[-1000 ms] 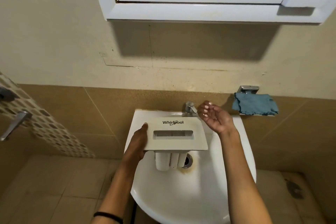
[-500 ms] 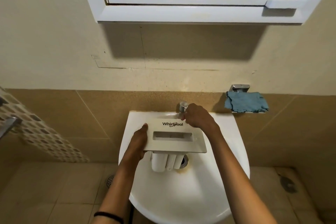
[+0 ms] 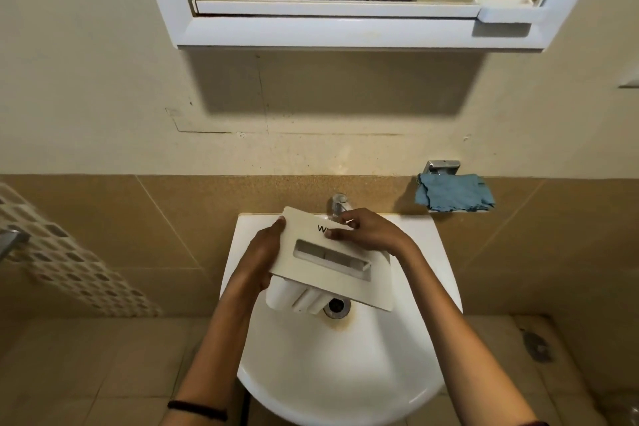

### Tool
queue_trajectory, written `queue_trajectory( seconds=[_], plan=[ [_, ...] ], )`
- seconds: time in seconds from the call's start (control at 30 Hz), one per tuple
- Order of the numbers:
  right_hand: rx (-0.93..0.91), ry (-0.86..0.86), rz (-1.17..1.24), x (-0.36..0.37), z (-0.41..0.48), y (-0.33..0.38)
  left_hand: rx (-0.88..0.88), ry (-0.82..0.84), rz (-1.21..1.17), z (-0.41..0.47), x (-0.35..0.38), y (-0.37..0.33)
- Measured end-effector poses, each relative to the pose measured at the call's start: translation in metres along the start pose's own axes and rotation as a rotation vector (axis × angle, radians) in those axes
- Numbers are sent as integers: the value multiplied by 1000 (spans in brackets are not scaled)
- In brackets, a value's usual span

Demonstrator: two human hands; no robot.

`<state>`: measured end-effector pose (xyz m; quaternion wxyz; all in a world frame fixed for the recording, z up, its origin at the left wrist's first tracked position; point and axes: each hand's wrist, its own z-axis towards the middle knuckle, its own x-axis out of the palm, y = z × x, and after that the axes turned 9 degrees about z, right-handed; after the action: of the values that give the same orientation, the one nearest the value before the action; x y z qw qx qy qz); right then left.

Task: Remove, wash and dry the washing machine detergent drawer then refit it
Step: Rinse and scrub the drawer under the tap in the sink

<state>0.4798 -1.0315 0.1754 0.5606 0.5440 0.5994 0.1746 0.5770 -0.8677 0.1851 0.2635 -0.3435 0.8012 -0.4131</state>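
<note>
Wall (image 3: 103,79): cream plaster filled the far top of the view, with a band of tan tiles below it.
Floor (image 3: 86,373): beige tiles lay on either side of the basin, nearest the camera.
Mirror (image 3: 345,28): a white-framed mirror hung on the far wall above the basin; its glass reflected a dark patterned garment.
Basin (image 3: 345,373): a white wall-hung basin sat in the middle, its far edge against the tiles and its drain (image 3: 335,306) in the bowl, ringed with a faint brown stain.
Drawer (image 3: 332,259): the white detergent drawer was held over the basin, above the drain. Its flat front panel faced up and was tilted, with the far left corner high and the near right corner low. A slot handle crossed the panel, and the start of a black logo showed beside the right fingers. The rounded compartments hung beneath, toward the near left.
Left hand (image 3: 262,256): it clasped the drawer's left edge, thumb on top near the far corner, palm and fingers wrapped underneath.
Right hand (image 3: 366,233): it gripped the drawer's far right edge, fingers laid over the panel and covering most of the logo.
Cloth (image 3: 454,192): a blue cloth lay crumpled on a small chrome holder on the tiles, right of the basin.
Tap (image 3: 339,204): a chrome tap stood at the basin's far edge, just beyond the right hand.
Band (image 3: 197,410): a black band circled the left wrist.
</note>
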Motion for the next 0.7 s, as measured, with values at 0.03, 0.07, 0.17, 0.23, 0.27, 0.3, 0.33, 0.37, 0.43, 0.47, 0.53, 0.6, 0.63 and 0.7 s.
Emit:
queue_trajectory(
  seconds=[0.03,0.07,0.17,0.23,0.27,0.3,0.33,0.37,0.43,0.47,0.53,0.6,0.63,0.7],
  plan=[
    [-1,7,81,-1,-3,0,-15,11,-12,-1,0,-3],
    [2,11,160,-3,-4,-1,-25,29,-25,-2,0,-6],
    [16,2,317,-7,-9,0,-49,84,-33,-6,-2,-11],
    [4,-19,335,-9,-15,5,-53,121,-19,-8,-7,-17],
    [-14,-20,338,-11,-19,8,-54,166,-9,-11,-10,-21],
    [-30,-21,335,-13,-23,12,-57,204,17,-10,-16,-24],
    [-55,-20,327,-15,-27,15,-56,209,53,-9,-22,-26],
    [-81,-20,322,-17,-30,17,-57,175,106,-5,-29,-25],
    [-129,-23,361,-20,-36,20,-70,57,225,3,-42,-20],
    [-149,-29,389,-22,-38,20,-94,9,282,7,-46,-16],
    [-185,-41,406,-21,-42,22,-151,-16,368,7,-48,-7],
    [-211,-58,405,-18,-44,25,-178,6,417,6,-45,3],
    [-228,-68,404,-16,-44,25,-188,30,411,6,-42,7],
    [-265,-89,399,-12,-44,25,-170,74,322,1,-35,11]
  ],
)
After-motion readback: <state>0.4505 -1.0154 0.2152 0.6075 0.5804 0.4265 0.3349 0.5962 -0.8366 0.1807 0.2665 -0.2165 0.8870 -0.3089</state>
